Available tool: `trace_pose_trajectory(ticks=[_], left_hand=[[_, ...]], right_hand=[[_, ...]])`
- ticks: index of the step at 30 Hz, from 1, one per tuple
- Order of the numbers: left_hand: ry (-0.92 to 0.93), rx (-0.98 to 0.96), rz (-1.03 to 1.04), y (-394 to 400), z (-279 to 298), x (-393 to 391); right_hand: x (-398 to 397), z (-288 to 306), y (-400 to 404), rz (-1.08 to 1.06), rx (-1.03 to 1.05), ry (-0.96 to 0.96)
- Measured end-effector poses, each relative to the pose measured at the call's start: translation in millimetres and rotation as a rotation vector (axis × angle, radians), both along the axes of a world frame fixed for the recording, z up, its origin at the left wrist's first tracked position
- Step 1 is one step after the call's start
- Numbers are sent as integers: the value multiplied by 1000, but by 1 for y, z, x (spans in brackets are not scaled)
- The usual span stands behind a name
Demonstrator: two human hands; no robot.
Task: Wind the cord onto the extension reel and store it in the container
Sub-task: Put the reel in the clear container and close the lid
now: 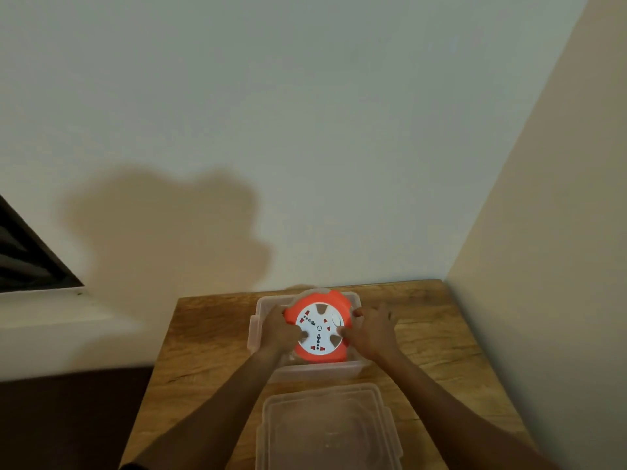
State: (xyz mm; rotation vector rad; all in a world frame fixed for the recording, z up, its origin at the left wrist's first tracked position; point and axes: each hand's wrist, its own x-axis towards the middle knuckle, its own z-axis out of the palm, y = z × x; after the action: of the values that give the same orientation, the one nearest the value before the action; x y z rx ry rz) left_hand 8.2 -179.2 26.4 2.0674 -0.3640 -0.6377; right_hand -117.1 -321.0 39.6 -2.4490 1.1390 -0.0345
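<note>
Gripping reel [319, 329] between both hands, seemingly inside container [261, 307].

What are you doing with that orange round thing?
A person is holding an orange and white extension reel with both hands, the left hand on one side and the right hand on the other. The reel sits in or just over a clear plastic container on a wooden table, with its socket face up. No loose cord shows, so it looks wound up. The container's clear lid lies on the table nearer the person, not yet on.
</note>
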Motion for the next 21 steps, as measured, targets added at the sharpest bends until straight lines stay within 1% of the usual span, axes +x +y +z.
trace_pose_trajectory(ticks=[2,6,9,17,21], left_hand=[[42,9,38,4,-6,-3],[118,62,85,5,-14,-10],[145,111,30,2,-18,-13],[210,189,-32,-3,-19,-9],[174,222,-65,0,-19,-9]], right_hand=[[5,-7,4,41,-40,50],[8,-21,4,25,-60,45],[7,-35,-1,54,-58,109],[12,-50,-8,44,-31,129],[12,-52,-9,69,-38,142]])
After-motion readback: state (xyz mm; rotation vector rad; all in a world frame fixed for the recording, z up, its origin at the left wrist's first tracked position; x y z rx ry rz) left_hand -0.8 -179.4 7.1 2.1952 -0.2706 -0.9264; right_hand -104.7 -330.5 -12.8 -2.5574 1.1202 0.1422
